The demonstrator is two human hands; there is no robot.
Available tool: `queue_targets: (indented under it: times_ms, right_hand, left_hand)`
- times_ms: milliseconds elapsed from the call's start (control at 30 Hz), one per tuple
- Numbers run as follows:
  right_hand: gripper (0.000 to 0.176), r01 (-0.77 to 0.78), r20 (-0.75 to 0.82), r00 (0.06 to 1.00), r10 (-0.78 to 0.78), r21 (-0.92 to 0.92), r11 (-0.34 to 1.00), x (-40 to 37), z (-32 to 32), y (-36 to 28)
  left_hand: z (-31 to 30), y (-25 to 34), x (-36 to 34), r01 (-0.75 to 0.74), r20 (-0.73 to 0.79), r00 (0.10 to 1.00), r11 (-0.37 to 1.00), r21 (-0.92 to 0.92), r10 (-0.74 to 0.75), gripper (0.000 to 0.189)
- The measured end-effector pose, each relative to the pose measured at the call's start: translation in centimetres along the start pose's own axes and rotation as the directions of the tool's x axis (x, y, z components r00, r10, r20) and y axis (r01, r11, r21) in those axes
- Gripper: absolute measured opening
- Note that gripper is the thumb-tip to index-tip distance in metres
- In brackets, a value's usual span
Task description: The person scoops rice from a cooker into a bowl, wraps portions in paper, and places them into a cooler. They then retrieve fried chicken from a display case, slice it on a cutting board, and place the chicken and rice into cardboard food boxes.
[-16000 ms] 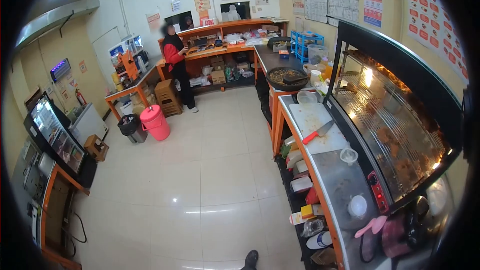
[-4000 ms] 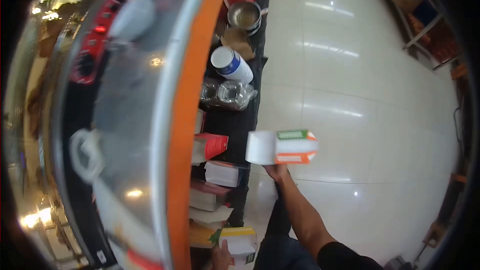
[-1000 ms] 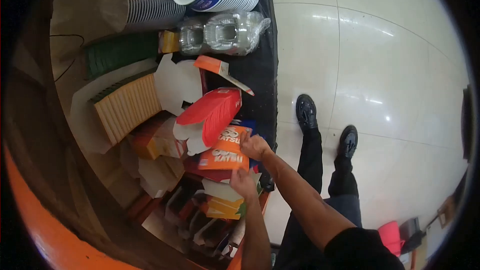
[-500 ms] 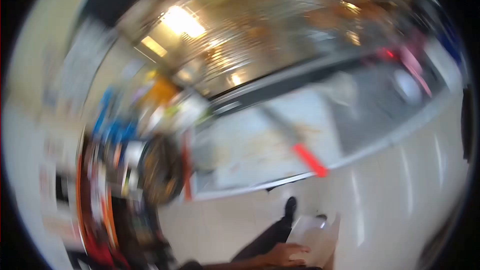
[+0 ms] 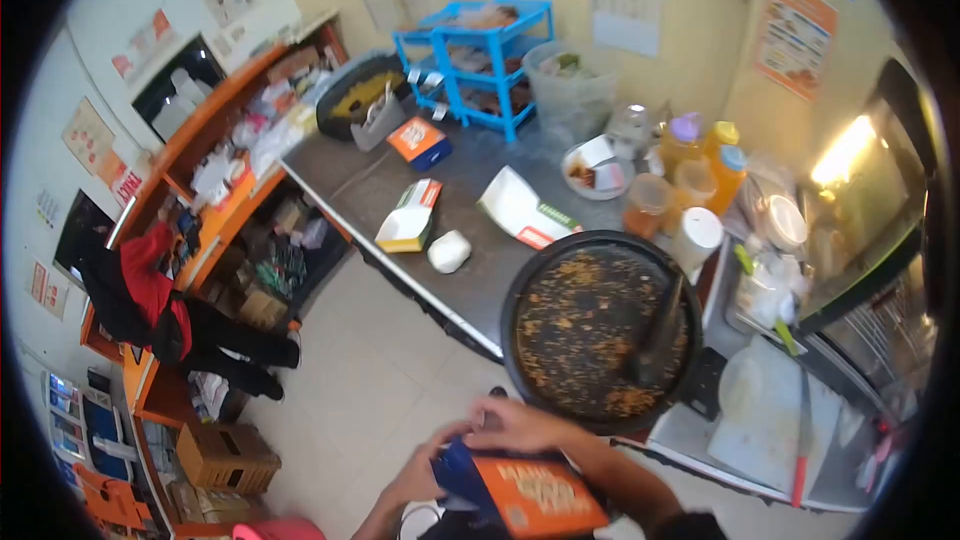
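An orange and dark blue takeaway box [image 5: 545, 492] is held low in front of my body, at the bottom of the head view. My left hand [image 5: 420, 472] is closed around its left end. My right hand [image 5: 522, 426] has its fingers bent over the upper edge, pressed onto the dark blue flap. Part of the box's underside is hidden by the hands and the frame edge. Beyond the hands stands a large round black pan [image 5: 540, 380] with brown crumbs and a dark scoop-like tool [image 5: 660, 335] in it.
On the counter [image 5: 370, 175] are an open takeaway box [image 5: 405, 218], another open box [image 5: 525, 208], a white wrapped bundle [image 5: 449, 252] and sauce bottles [image 5: 728, 172]. A red-handled knife [image 5: 801, 455] lies on the white cutting board [image 5: 755, 430]. Another person [image 5: 160, 300] stands at the orange shelves.
My view has swung left from the cutting board and lit display case to the counter and pan. Both hands now show on the orange and blue box; earlier one hand showed near a pale blurred shape.
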State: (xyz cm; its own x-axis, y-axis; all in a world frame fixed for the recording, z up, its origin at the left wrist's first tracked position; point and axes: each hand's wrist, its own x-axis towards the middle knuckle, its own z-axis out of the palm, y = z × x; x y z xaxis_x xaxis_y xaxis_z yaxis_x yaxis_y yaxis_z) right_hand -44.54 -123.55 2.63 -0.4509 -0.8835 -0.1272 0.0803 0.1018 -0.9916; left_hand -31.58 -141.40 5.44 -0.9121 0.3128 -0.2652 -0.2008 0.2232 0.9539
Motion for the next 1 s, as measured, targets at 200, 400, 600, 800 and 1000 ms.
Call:
queue_targets:
  times_ms: [200, 400, 600, 800, 1000]
  right_hand:
    - [0.052, -0.407, -0.555, 0.796, -0.243, -0.786, 0.466, 23.4, -10.7, -2.9]
    - [0.068, -0.508, -0.615, 0.783, -0.094, -0.719, 0.473, 27.0, -11.6, 3.8]
    - [0.052, -0.161, -0.781, 0.575, 0.246, 0.186, 0.969, 25.8, -10.4, -1.5]
    - [0.053, 0.256, -0.477, 0.616, -0.627, -0.632, 0.732, 38.3, -7.5, -1.4]
    - [0.058, -0.227, -0.415, 0.902, -0.117, -0.686, 0.691, 42.6, -6.9, 1.9]
  left_hand:
    - [-11.6, -4.4, -0.6, -0.017, -0.548, 0.821, 0.950, -0.310, -0.164, 0.074]
    - [-17.1, -6.9, -0.5, -0.573, -0.818, 0.526, 0.614, -0.543, -0.234, 0.060]
    - [-28.2, -9.8, 0.5, -0.599, -0.844, 0.466, 0.607, -0.523, -0.267, 0.045]
    - [-43.1, -6.8, 8.3, -0.716, -0.941, 0.188, 0.617, -0.327, -0.280, 0.046]
    - [-51.6, -8.6, 17.9, -0.512, -0.792, 0.538, 0.635, -0.578, -0.287, 0.038]
